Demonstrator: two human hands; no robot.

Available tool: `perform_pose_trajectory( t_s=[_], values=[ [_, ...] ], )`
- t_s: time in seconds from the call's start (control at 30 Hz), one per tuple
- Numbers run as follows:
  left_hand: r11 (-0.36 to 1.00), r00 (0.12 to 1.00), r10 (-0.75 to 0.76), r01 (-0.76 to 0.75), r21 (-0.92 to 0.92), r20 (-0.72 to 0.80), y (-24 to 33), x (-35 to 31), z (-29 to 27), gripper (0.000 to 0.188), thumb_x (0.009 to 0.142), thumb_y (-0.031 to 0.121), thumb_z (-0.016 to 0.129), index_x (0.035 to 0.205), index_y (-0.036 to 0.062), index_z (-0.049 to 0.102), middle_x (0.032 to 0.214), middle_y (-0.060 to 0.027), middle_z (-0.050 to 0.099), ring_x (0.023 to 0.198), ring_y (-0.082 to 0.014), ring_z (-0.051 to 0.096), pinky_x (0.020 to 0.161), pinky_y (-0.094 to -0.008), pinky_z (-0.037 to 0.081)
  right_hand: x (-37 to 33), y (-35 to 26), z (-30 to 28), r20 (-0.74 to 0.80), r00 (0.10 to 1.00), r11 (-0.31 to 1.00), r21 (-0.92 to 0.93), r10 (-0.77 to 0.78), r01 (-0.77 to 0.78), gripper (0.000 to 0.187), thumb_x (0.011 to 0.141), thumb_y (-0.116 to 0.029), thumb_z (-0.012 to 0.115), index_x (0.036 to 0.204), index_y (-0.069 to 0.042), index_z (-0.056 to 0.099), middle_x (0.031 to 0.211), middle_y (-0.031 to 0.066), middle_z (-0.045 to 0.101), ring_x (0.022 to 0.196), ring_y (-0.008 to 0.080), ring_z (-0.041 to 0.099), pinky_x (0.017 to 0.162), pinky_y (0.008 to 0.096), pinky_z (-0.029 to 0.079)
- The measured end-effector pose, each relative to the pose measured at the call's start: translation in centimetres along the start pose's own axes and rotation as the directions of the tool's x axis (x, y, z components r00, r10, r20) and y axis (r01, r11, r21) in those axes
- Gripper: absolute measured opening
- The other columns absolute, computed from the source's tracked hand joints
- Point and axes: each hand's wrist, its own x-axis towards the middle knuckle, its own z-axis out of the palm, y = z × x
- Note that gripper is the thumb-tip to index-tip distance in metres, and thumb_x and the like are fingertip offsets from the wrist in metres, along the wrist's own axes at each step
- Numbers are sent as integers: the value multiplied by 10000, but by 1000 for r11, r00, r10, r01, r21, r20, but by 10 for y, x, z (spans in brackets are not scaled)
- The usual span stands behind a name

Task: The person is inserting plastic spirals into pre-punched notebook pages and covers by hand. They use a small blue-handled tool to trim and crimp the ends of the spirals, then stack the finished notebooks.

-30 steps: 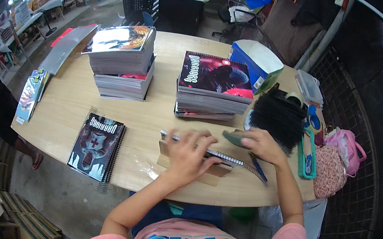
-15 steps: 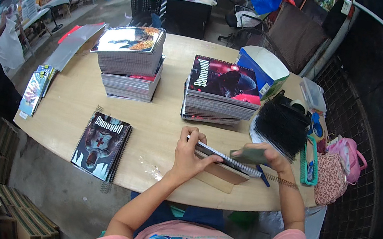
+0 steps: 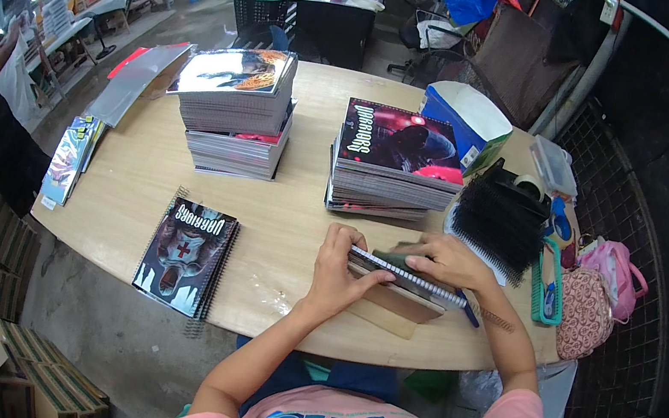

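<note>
A notebook (image 3: 409,280) stands tilted near the table's front edge, its row of white punched or coil-bound edge facing up. My left hand (image 3: 333,276) grips its left end, with the thumb along the near side. My right hand (image 3: 449,261) is closed on a dark green flat piece (image 3: 390,258), held along the far side of that edge; what kind of thing it is does not show. A thin coil (image 3: 497,321) sticks out past the right end, by my right wrist. Beside it lies a blue pen (image 3: 471,314). Brown board (image 3: 387,317) lies under the notebook.
Two tall stacks of notebooks, one left (image 3: 235,121) and one right (image 3: 391,178), stand farther back. Finished-looking spiral notebooks (image 3: 188,252) lie at front left. A black bundle of coils (image 3: 499,219), a blue box (image 3: 462,120) and a green basket (image 3: 550,284) line the right side.
My right hand has moved left along the notebook's edge with the green piece. The left hand keeps its hold. The whole view has shifted slightly.
</note>
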Motion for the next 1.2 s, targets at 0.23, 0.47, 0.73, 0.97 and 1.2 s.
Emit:
perform_pose_trajectory(
  t_s=[0.23,0.47,0.73,0.97,1.2],
  values=[
    [987,999,-32,30,-158,-14,-7,1,-4,454,699,84,820,990,22,477,953,-66,481,877,-185,491,785,-309,438,5,-9,0,-7,981,979,-63,195,-195,627,898,-528,510,1200,8,629,1074,224,652,993,274,633,908,365,452],
    [802,961,-257,273,-531,106,-35,-4,-21,217,850,-25,657,1017,16,524,965,-36,534,919,-117,547,862,-276,468,12,2,10,-117,993,987,158,20,-1,571,939,-457,476,1225,21,601,960,224,622,930,323,599,860,380,446],
    [864,967,-239,255,-435,92,-43,2,-29,285,764,-34,736,995,4,574,917,-39,589,903,-131,587,886,-291,476,25,-4,11,-99,992,945,325,78,-41,641,885,-536,515,1216,5,614,1006,230,638,934,297,615,822,390,464],
    [850,960,-273,275,-450,70,-36,6,-32,437,704,-15,788,1068,16,548,882,-34,597,866,-127,592,896,-300,472,36,1,17,-104,994,946,324,34,1,537,959,-463,429,1034,13,667,878,169,640,859,264,608,795,385,474],
    [852,958,-281,278,-443,62,-36,9,-33,586,675,3,808,1162,34,483,834,-22,607,826,-121,594,873,-292,460,42,7,7,-284,954,860,459,-98,225,563,961,-448,433,889,69,642,745,193,591,753,325,578,768,404,454]
  ],
)
